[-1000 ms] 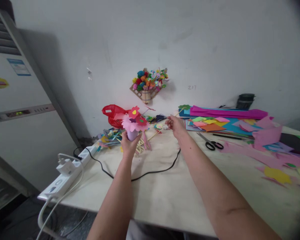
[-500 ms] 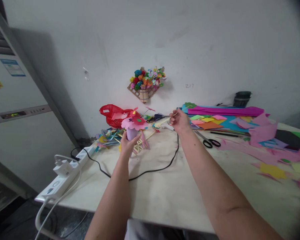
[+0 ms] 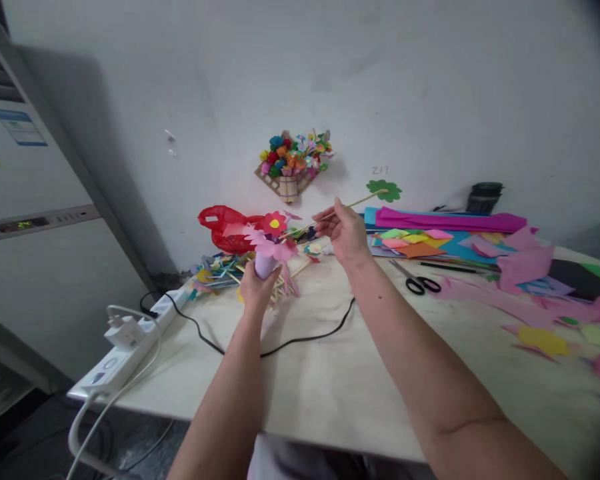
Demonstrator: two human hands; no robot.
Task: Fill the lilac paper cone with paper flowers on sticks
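Observation:
My left hand [image 3: 258, 285] is wrapped round a small lilac paper vase [image 3: 265, 265] with a scalloped pink rim, tilted to the right. A red paper flower [image 3: 275, 224] with a yellow centre stands above that rim. Between its fingers my right hand [image 3: 347, 233] pinches the thin stick of a green paper flower [image 3: 391, 191]. The green head points up and right, away from the vase. The stick's other end [image 3: 300, 230] reaches toward the vase's mouth; whether it touches there I cannot tell.
Behind the vase lie a red plastic bag [image 3: 220, 230] and paper scraps. Scissors [image 3: 416, 280], a black pencil [image 3: 447, 267] and coloured paper sheets [image 3: 450, 221] cover the right side. A black cord [image 3: 310, 342] crosses the table from a power strip [image 3: 125, 357]. A flower decoration [image 3: 289, 190] hangs on the wall.
My right hand has moved left and slightly up, bringing the stick's lower end nearer the vase. The green flower has risen. My left hand has tilted the vase rightward.

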